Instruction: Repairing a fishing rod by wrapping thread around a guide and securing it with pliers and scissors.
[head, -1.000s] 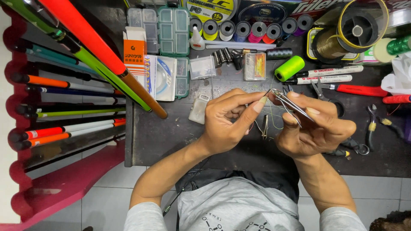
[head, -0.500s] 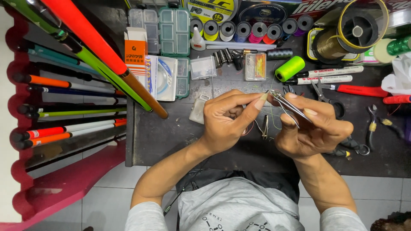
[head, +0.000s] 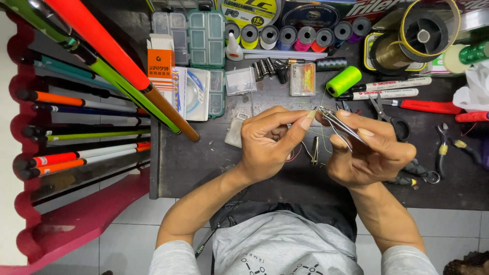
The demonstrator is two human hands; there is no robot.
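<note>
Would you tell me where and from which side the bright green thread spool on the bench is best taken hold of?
Probably across its rounded middle, from above. The green thread spool lies on its side, tilted, on the dark bench, so its long curved sides face up. White marker pens lie close on its right and a small clear box on its left, so a sideways approach looks cramped. Both the left hand and right hand are busy.

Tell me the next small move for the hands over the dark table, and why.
Probably ease the right hand back slightly to tension the thin line: its metal pliers meet the left hand's pinching fingertips, and pale line trails loose below them.
</note>
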